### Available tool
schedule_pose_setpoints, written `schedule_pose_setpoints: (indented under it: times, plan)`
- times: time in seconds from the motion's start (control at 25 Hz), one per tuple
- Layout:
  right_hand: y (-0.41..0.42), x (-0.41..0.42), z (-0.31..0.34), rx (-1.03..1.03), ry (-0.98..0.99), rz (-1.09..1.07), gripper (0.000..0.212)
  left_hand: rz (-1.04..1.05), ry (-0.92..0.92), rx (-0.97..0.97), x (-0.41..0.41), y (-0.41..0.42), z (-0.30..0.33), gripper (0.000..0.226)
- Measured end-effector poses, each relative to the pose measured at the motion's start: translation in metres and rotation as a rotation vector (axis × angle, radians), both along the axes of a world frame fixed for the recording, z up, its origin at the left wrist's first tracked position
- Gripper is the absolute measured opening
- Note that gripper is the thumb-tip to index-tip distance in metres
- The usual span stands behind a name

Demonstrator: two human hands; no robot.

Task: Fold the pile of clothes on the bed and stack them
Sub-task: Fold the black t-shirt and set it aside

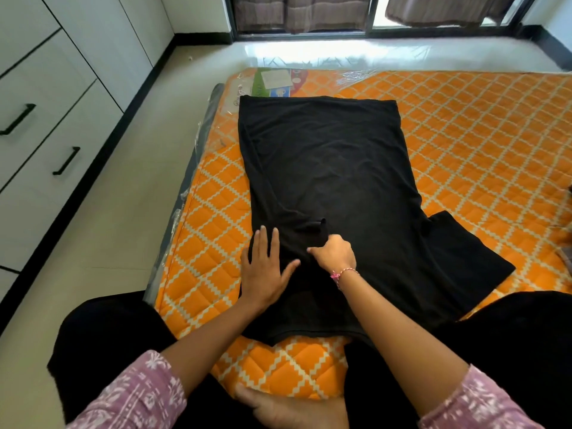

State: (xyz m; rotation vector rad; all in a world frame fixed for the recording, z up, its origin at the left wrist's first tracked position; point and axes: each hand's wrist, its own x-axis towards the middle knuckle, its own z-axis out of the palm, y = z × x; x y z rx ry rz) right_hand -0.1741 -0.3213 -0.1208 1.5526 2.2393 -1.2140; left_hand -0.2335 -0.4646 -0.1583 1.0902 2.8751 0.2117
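Black T-shirt (334,181) lies spread flat on the bed (464,134), hem toward the window, collar end near the person sitting at the bed's near edge. Its left sleeve looks already folded in over the body; the other sleeve (464,258) sticks out flat to the right, not folded yet.

Left hand (266,274) is open, fingers straight and spread, palm pressing the shirt's left side down. My read: it pins the folded edge so the cloth doesn't slide. Right hand (334,252) is curled, pinching a small bunch of fabric just right of the left hand, near a raised wrinkle (315,226). Likely tugging the fold smooth against the pinned side.

Judgement: early in this shirt's fold, one side in, other side and lengthwise fold to go. Thin cloth creases easily, so slack needs pulling out first.

No stack or pile clearly in view; something dark at the bed's right edge, can't tell what. Papers (275,83) lie at the far corner of the bed. White drawers (46,119) stand along the left wall.
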Motion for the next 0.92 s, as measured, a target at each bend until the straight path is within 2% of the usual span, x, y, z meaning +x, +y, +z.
schedule_pose_setpoints:
  times: [0.08, 0.16, 0.24, 0.32, 0.48, 0.52, 0.64, 0.76, 0.88, 0.92]
  plan:
    - [-0.006, 0.004, 0.002, 0.081, 0.157, -0.044, 0.032, -0.078, 0.017, -0.129, 0.006, -0.011, -0.003, 0.089]
    - [0.001, 0.014, 0.004, 0.132, 0.375, -0.137, 0.026, -0.118, 0.025, -0.176, 0.009, -0.011, 0.005, 0.096]
    - [0.021, 0.028, 0.005, 0.099, 0.517, -0.203, 0.021, -0.240, 0.046, -0.201, 0.020, -0.010, 0.015, 0.098]
    - [0.045, 0.039, 0.001, -0.030, 0.532, -0.236, 0.021, -0.359, 0.079, -0.275, 0.035, -0.011, 0.022, 0.086]
    - [0.069, 0.044, -0.008, -0.143, 0.544, -0.227, 0.018, -0.316, 0.064, -0.359, 0.052, -0.018, 0.044, 0.064]
    - [0.072, 0.042, -0.006, -0.114, 0.561, -0.217, 0.018, -0.350, 0.116, -0.354, 0.052, -0.020, 0.048, 0.063]
    - [0.074, 0.044, 0.007, 0.110, 0.572, -0.141, 0.021, -0.447, -0.007, -0.477, 0.056, -0.022, 0.061, 0.064]
    - [0.078, 0.056, 0.007, 0.306, 0.468, -0.125, 0.020, -0.472, -0.111, -0.571, 0.072, -0.003, 0.074, 0.060]
    - [0.078, 0.067, -0.002, 0.454, 0.060, 0.093, 0.031, -0.420, -0.429, -0.760, 0.069, 0.015, 0.084, 0.064]
    - [0.075, 0.067, -0.004, 0.534, -0.034, 0.179, 0.035, -0.356, -0.583, -0.727, 0.059, 0.021, 0.085, 0.061]
